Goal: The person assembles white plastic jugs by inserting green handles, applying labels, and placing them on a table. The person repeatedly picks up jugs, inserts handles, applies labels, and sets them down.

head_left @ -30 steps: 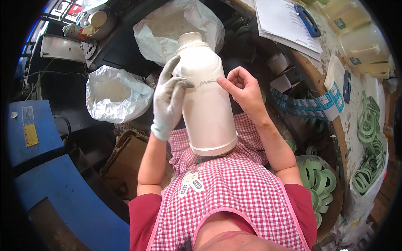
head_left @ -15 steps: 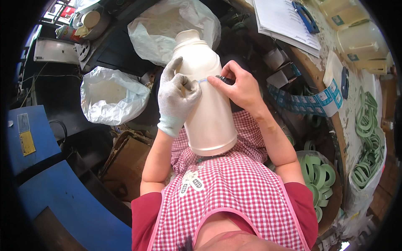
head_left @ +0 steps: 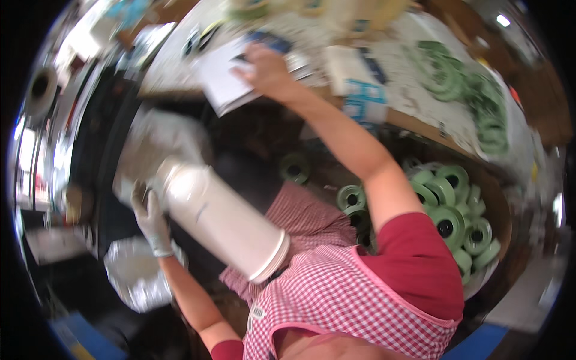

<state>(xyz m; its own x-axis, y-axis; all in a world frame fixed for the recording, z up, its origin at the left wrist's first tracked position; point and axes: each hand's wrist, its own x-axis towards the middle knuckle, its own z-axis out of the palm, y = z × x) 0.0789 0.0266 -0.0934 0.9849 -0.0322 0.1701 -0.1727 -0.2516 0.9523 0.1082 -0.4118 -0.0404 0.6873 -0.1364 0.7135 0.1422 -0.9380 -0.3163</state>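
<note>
A tall cream plastic bottle body (head_left: 225,219) leans over my lap, its neck toward the far left and its base against my apron. A short dark mark shows on its upper side. My left hand (head_left: 150,219), in a pale knit glove, is at the bottle's left shoulder with its fingers stretched out; whether it touches is unclear. Out over the workbench (head_left: 384,105), my bare right hand (head_left: 267,72) hovers at white papers (head_left: 225,81) and a blue clip-like object (head_left: 273,42). Motion smears its fingers, which look curled around a small dark thing.
Green rings (head_left: 447,222) fill a bin at my right, and more green strips (head_left: 441,75) lie on the bench. A blue-and-white label strip (head_left: 365,99) hangs over the bench edge. Plastic-lined containers, one with a white bag (head_left: 138,276), stand at the left.
My view has swung right. My right hand has left the bottle, where it held a dark object, and reached over the bench. My left fingers have straightened, and the bottle tilts left.
</note>
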